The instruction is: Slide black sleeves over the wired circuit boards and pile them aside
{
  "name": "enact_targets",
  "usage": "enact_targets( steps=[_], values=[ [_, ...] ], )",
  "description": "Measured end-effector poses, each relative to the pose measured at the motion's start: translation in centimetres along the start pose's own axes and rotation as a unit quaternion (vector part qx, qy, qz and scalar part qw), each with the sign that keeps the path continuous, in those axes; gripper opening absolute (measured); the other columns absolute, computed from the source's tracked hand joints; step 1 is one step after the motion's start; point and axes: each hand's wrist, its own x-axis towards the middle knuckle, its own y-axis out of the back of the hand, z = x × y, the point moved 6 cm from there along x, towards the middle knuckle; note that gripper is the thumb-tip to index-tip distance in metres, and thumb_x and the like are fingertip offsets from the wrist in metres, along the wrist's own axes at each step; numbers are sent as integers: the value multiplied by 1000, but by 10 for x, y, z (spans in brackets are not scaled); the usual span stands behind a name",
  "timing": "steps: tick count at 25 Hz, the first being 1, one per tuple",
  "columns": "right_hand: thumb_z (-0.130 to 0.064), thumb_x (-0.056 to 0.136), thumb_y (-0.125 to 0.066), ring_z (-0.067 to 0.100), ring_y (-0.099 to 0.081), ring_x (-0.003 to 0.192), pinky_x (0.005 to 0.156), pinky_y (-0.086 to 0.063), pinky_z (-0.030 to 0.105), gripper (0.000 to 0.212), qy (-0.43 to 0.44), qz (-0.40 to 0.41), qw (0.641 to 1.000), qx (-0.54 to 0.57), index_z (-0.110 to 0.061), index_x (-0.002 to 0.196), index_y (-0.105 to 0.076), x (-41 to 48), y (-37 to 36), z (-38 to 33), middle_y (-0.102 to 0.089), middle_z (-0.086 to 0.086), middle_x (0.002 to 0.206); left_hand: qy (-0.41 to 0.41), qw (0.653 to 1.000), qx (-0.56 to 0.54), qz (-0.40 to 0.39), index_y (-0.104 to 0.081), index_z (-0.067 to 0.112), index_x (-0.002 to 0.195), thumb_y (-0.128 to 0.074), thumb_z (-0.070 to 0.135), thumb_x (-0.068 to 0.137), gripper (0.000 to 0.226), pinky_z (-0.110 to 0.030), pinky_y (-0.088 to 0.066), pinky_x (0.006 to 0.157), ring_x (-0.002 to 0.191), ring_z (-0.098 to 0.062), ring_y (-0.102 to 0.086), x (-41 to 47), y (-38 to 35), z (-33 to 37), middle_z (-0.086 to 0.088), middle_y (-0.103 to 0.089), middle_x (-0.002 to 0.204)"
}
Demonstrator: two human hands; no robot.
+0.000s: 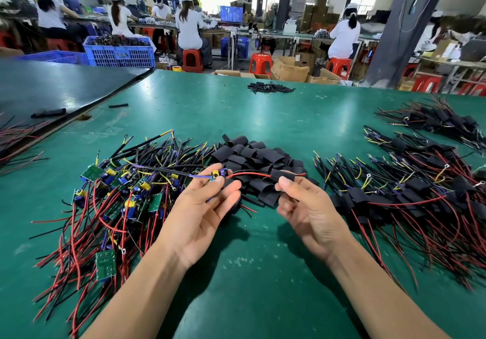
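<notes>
Left grip (200, 212) pinches a wired board (217, 175) above the worktop (249, 246); right grip (307, 207) pinches a sleeve (281, 174) threaded on its red wire (252, 174), over the sleeve pile (252, 152); sleeved boards (394, 196) lie heaped at right

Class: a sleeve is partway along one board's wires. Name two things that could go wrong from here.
1. The black sleeve, pinched by the right hand, sits on the red and black wires only; it may snag on components of the circuit board in the left hand.
2. The board's long leads trail over the bare-board pile and could drag others along.
</notes>
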Motion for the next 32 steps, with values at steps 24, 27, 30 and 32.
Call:
enact_targets(
  steps=[24, 27, 30, 32],
  values=[
    [-18, 72, -80, 10, -45, 55, 56, -40, 21, 30, 69, -16, 991, -114, -21, 101, -77, -3, -9, 11, -71, -1, 84, 26, 992, 118, -39, -70, 18, 95, -75, 18, 72, 24, -22, -47, 59, 63, -13, -60, -10, -9, -15, 3, -63, 80],
    [-19, 73, -81, 10, -45, 56, 55, -40, 19, 33, 86, -8, 989, -116, -21, 105, -77, -3, -9, 10, -66, -8, 75, 26, 991, 127, -40, -71, 17, 94, -77, 19, 69, 26, -23, -46, 60, 64, -13, -61, -10, -9, -15, 2, -64, 81],
    [-20, 72, -82, 11, -44, 57, 53, -40, 18, 36, 104, 3, 988, -115, -23, 107, -77, -3, -8, 8, -66, -3, 78, 27, 990, 135, -43, -72, 18, 90, -78, 21, 67, 24, -23, -46, 60, 64, -13, -61, -11, -10, -16, 2, -67, 83],
    [-21, 72, -82, 11, -44, 57, 53, -40, 17, 36, 104, 1, 988, -115, -23, 108, -76, -3, -8, 7, -70, 1, 85, 30, 988, 141, -48, -73, 17, 92, -78, 23, 67, 26, -23, -46, 61, 64, -12, -61, -11, -11, -17, 0, -73, 92]
  ],
)
